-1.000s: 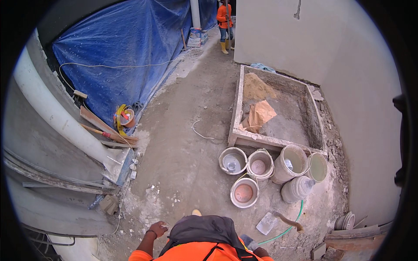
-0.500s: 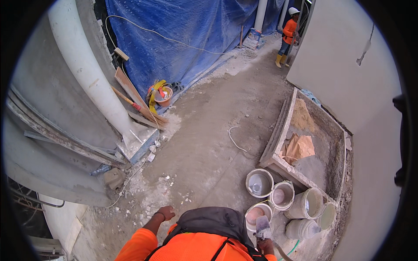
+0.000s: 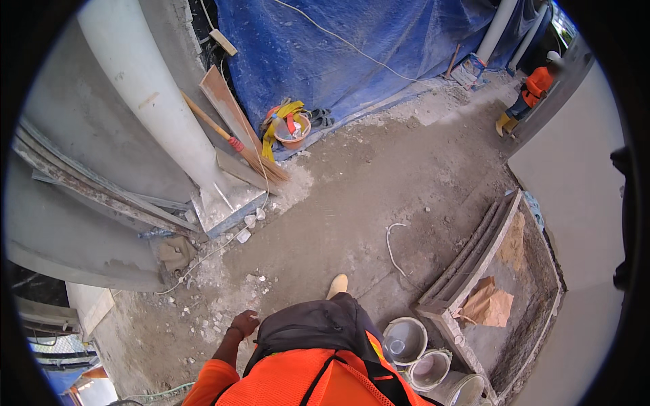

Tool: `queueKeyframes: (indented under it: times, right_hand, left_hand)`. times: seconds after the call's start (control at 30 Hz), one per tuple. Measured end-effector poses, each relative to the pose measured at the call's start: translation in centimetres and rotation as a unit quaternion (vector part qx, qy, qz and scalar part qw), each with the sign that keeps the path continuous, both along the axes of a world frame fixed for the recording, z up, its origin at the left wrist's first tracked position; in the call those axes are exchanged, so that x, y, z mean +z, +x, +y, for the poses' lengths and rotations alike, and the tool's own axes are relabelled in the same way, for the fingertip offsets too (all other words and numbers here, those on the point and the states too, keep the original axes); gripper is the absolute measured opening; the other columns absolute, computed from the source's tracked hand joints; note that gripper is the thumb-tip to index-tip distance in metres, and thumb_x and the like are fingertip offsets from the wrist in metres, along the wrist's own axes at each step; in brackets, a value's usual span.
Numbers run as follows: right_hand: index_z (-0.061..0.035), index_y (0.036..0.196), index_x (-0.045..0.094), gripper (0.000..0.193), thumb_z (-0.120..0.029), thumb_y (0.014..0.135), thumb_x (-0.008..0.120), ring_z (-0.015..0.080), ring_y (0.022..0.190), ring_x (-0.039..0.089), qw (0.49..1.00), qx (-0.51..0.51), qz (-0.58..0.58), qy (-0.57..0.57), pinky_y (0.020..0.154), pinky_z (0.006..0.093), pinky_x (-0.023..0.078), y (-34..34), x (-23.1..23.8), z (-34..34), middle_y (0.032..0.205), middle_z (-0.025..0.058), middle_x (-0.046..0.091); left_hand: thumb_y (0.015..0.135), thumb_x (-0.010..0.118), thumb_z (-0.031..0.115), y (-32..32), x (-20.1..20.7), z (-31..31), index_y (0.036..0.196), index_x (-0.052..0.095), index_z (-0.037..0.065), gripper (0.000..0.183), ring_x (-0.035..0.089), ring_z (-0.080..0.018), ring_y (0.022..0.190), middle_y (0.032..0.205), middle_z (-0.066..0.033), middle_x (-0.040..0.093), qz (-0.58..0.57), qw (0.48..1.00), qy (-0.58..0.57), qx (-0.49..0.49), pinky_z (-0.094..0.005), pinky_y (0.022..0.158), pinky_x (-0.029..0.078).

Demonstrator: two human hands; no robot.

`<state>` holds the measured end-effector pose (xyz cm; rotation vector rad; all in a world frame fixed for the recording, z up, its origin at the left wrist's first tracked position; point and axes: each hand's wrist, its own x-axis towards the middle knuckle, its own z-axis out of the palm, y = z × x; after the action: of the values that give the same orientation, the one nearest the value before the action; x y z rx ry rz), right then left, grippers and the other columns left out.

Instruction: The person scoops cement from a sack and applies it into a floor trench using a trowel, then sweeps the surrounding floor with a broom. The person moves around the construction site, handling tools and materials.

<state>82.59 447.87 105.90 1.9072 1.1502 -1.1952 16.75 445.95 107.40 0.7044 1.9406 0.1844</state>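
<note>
My left hand (image 3: 245,323) hangs beside my body over the rubble-strewn floor, its fingers loosely curled and nothing visible in them. A dark band circles that wrist. My right hand is out of sight. Beyond my orange top, the toe of my pale boot (image 3: 338,284) shows on the floor. To my right stand a bucket with grey contents (image 3: 404,340), a bucket with pinkish contents (image 3: 429,370) and a taller pale bucket (image 3: 463,390), partly cut off.
A low-walled mixing trough (image 3: 455,292) holds sand and a torn brown paper bag (image 3: 485,302). Ahead lie a loose cable (image 3: 390,247), a straw broom (image 3: 257,160) and an orange bucket (image 3: 295,137). A blue tarp (image 3: 338,61) hangs behind. A person in orange (image 3: 537,84) stands far right.
My view has turned and moved forward; the trough and buckets sit lower and farther right. My right hand, which held a flat-bladed tool near the buckets, has left the picture. My boot has appeared.
</note>
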Motion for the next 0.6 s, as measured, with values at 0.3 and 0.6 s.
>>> queueKeyframes:
  times: [0.3, 0.6]
  right_hand:
    - [0.0002, 0.116, 0.076, 0.052, -0.044, 0.092, 0.066, 0.0412, 0.126, 0.066, 0.965, 0.125, 0.006, 0.23, 0.107, 0.0482, 0.053, -10.9, 1.5, 52.1, 0.125, 0.0286, 0.071]
    - [-0.0038, 0.108, 0.069, 0.028, -0.028, 0.094, 0.075, 0.021, 0.07, 0.068, 0.869, -0.209, 0.413, 0.174, 0.065, 0.0372, 0.055, -35.1, 4.2, 81.0, 0.082, 0.0099, 0.071]
  left_hand:
    - [0.09, 0.078, 0.041, -2.2, 1.7, 10.2, 0.132, 0.069, 0.01, 0.053, 0.075, -0.0307, 0.107, 0.115, -0.0178, 0.078, 0.016, 0.994, -0.017, 0.105, -0.0402, 0.095, 0.057]
    - [0.09, 0.078, 0.042, -9.5, -2.8, 31.7, 0.129, 0.071, 0.011, 0.05, 0.075, -0.0331, 0.107, 0.114, -0.018, 0.078, 0.034, 0.997, -0.021, 0.066, -0.0423, 0.095, 0.058]
